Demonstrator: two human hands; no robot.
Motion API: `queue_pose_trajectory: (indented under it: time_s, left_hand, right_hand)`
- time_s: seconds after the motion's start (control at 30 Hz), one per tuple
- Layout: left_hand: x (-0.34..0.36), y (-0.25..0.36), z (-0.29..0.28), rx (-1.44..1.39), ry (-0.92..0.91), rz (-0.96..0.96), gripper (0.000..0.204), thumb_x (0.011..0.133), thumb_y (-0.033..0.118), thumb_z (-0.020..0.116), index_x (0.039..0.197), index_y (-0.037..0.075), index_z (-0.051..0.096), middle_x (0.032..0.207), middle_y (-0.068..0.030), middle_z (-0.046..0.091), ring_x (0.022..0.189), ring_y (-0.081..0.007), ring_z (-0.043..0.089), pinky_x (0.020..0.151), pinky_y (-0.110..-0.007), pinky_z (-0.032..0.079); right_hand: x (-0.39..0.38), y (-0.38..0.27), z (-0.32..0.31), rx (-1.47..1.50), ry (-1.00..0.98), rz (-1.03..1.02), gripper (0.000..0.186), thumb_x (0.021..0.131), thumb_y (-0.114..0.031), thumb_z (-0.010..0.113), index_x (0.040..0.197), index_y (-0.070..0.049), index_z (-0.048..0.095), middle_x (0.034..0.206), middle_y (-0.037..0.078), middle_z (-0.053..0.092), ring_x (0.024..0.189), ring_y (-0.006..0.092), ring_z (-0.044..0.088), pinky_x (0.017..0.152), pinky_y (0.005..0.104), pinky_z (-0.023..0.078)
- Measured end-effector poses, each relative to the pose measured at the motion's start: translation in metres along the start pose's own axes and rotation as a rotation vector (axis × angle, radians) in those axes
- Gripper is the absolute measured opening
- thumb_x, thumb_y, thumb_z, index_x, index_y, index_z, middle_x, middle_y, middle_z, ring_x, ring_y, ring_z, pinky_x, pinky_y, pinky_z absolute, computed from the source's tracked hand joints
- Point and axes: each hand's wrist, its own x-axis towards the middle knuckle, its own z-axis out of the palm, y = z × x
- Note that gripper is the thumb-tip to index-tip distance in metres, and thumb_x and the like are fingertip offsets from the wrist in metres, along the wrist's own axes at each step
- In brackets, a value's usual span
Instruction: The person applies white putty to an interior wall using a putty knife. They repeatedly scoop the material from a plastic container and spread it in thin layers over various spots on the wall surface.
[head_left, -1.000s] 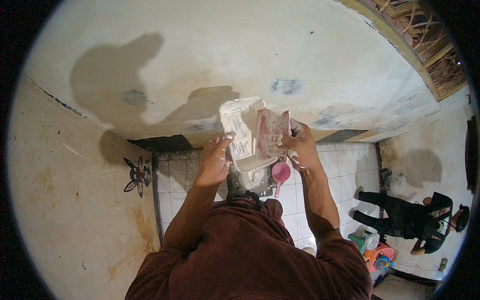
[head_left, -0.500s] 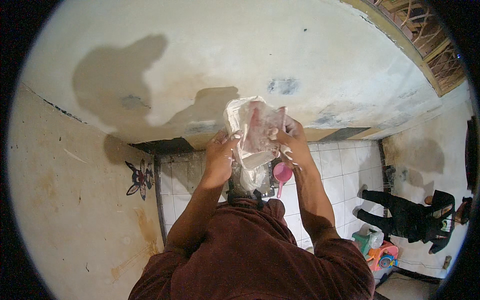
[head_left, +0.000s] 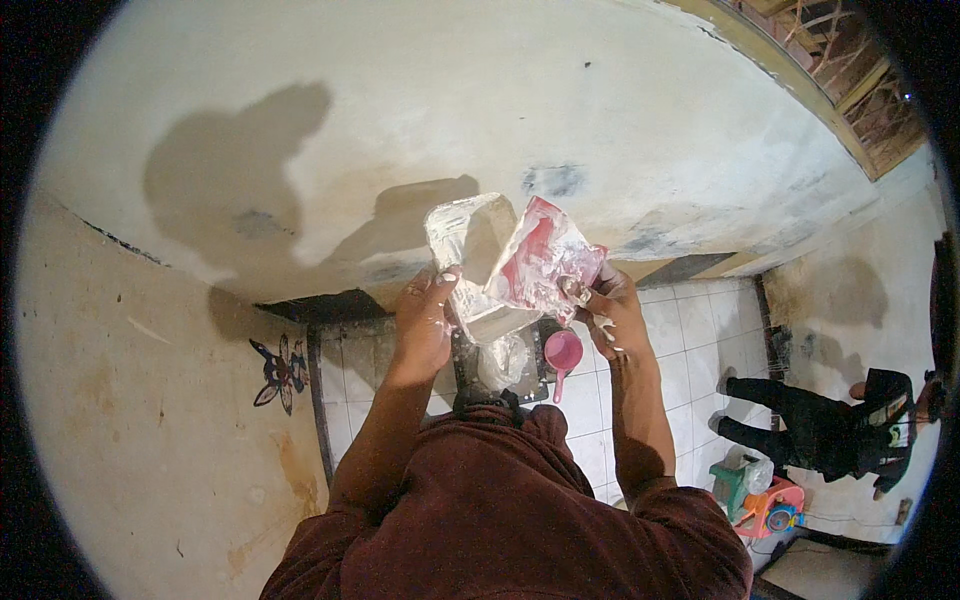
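Note:
My left hand (head_left: 427, 318) grips the near left side of a rectangular plastic tub (head_left: 510, 323) smeared inside with white paste. The tub is tilted, its open top facing me. In my right hand (head_left: 608, 308) is a flat red scraper (head_left: 545, 258), largely coated in the same paste; its edge lies against the tub's right side. White smears cover the right fingers and thumb. Below the tub, between my arms, a clear plastic bag with white material (head_left: 503, 362) rests on a dark surface. A pink dipper (head_left: 563, 350) is just right of it.
A stained pale wall (head_left: 400, 110) with dark patches rises ahead, and another stands left with a flower decoration (head_left: 278, 374). White tiles (head_left: 682, 345) cover the floor. At right are a person in dark clothes (head_left: 800, 425), a green container (head_left: 728, 487) and a pink-orange plastic item (head_left: 775, 508).
The red scraper was blurred over the tub's opening; now it has moved right to the tub's side, with my right hand shifted right and down. The tub's inside shows more.

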Motion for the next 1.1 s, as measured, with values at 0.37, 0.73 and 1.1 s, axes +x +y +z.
queue_pose_trajectory:
  time_s: [0.37, 0.73, 1.1]
  left_hand:
    - [0.001, 0.000, -0.014, -0.016, -0.032, -0.053, 0.028, 0.085, 0.015, 0.063, 0.108, 0.001, 0.057, 0.095, -0.0045, 0.063, 0.082, -0.0139, 0.062, 0.070, -0.028, 0.049]
    - [0.000, -0.007, -0.024, -0.071, -0.035, -0.082, 0.035, 0.086, 0.023, 0.063, 0.113, 0.003, 0.054, 0.107, -0.0084, 0.059, 0.099, -0.0192, 0.060, 0.080, -0.033, 0.050]
    - [0.000, -0.006, -0.025, -0.123, 0.007, -0.087, 0.042, 0.088, 0.018, 0.057, 0.123, -0.005, 0.049, 0.116, -0.0145, 0.056, 0.105, -0.0264, 0.056, 0.093, -0.038, 0.045]
  right_hand:
    - [-0.014, -0.009, 0.004, 0.377, -0.028, 0.144, 0.025, 0.079, 0.005, 0.058, 0.104, -0.002, 0.057, 0.092, 0.007, 0.063, 0.071, 0.0153, 0.061, 0.055, 0.0250, 0.050]
    - [0.033, -0.007, 0.005, 0.582, 0.259, 0.049, 0.017, 0.084, -0.002, 0.060, 0.101, -0.002, 0.057, 0.087, 0.006, 0.061, 0.066, 0.0149, 0.059, 0.055, 0.0244, 0.051]
    - [0.160, -0.063, -0.032, -0.128, 0.372, -0.357, 0.014, 0.086, -0.016, 0.060, 0.080, -0.003, 0.062, 0.063, 0.003, 0.053, 0.055, 0.0124, 0.049, 0.048, 0.0284, 0.041]
